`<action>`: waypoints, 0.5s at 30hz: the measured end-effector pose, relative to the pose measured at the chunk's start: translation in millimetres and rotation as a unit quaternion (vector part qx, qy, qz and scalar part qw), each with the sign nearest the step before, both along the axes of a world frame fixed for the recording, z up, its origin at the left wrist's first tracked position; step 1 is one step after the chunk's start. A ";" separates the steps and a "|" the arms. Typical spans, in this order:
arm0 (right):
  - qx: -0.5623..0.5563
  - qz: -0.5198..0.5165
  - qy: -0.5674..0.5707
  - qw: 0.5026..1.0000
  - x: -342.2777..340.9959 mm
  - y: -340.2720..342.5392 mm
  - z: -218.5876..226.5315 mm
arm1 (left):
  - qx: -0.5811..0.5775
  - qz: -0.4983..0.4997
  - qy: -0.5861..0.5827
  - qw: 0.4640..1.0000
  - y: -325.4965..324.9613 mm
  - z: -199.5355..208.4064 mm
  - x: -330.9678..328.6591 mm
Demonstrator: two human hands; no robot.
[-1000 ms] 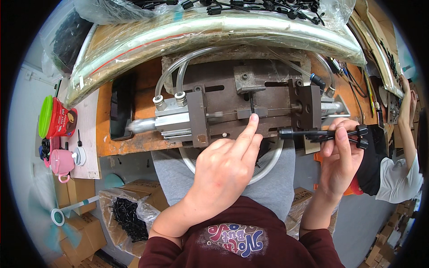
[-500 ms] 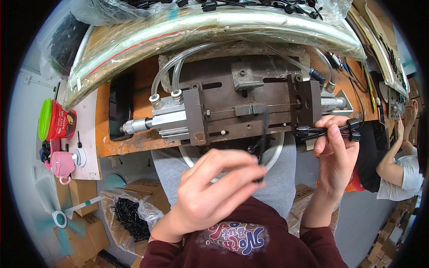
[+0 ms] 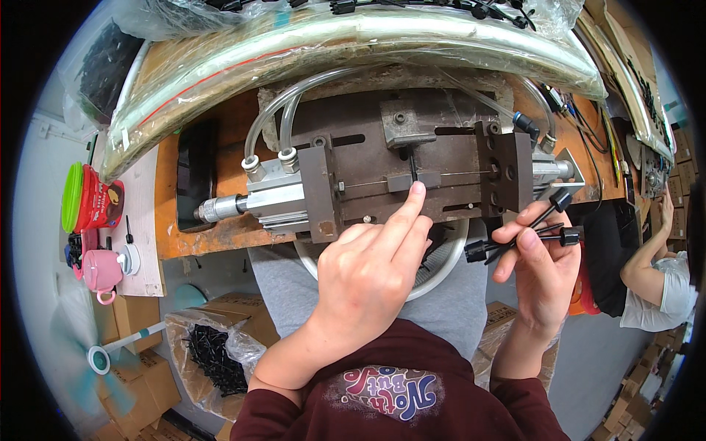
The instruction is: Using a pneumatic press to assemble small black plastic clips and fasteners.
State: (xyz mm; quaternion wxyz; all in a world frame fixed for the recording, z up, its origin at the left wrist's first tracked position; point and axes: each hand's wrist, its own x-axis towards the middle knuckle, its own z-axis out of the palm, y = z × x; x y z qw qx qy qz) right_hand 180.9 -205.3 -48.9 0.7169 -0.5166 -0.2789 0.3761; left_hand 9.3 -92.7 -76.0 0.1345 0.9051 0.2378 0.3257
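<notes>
A dark metal fixture [image 3: 368,158] lies across the bench before me, with a silver cylinder [image 3: 276,204] at its left end. In the slot between its small centre blocks [image 3: 399,182] rests a thin black rod [image 3: 413,163], pointing away from me. My left hand [image 3: 371,268] has its index finger stretched along the rod's near end, other fingers curled; the thumb and that end are hidden underneath. Beside the fixture's right end, my right hand [image 3: 544,272] holds several black capped rods [image 3: 540,234] between thumb and fingers, caps sticking out both sides.
Clear hoses [image 3: 276,106] arch over the fixture, and a long plastic-wrapped bundle [image 3: 353,48] spans the back. A black phone-like slab [image 3: 197,176], red tub [image 3: 101,198] and pink cup [image 3: 103,268] stand left. Below is a bag of black parts [image 3: 213,356]. Another person [image 3: 662,275] sits right.
My left hand has moved forward to the fixture, and the rod it carried now lies in the centre slot. My right hand has shifted slightly down and turned its rods.
</notes>
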 end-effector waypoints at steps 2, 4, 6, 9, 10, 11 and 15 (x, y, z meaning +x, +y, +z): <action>-0.019 -0.022 0.017 0.999 -1.7 1.5 -0.4 | -0.020 -0.007 -0.008 1.000 -0.1 0.1 0.1; -0.024 0.003 0.025 0.999 -1.3 1.6 -4.6 | -0.060 -0.015 -0.023 0.998 -1.2 4.8 -1.5; -0.037 0.014 0.045 0.998 -5.4 3.6 -3.7 | -0.106 -0.082 -0.095 0.986 -3.7 10.3 -2.5; -0.021 0.053 0.035 0.998 -11.6 6.3 -6.2 | -0.137 -0.156 -0.138 0.968 -9.8 16.9 -5.8; -0.018 0.046 0.015 0.999 -14.0 6.9 -5.7 | -0.126 -0.156 -0.129 0.971 -9.7 15.7 -6.8; -0.016 0.038 -0.005 0.999 -16.6 6.9 -5.1 | -0.116 -0.157 -0.120 0.973 -9.4 14.5 -8.2; 0.071 -0.097 -0.556 0.822 -15.4 12.2 -11.1 | -0.279 -0.152 -0.190 0.929 -13.6 25.6 -14.0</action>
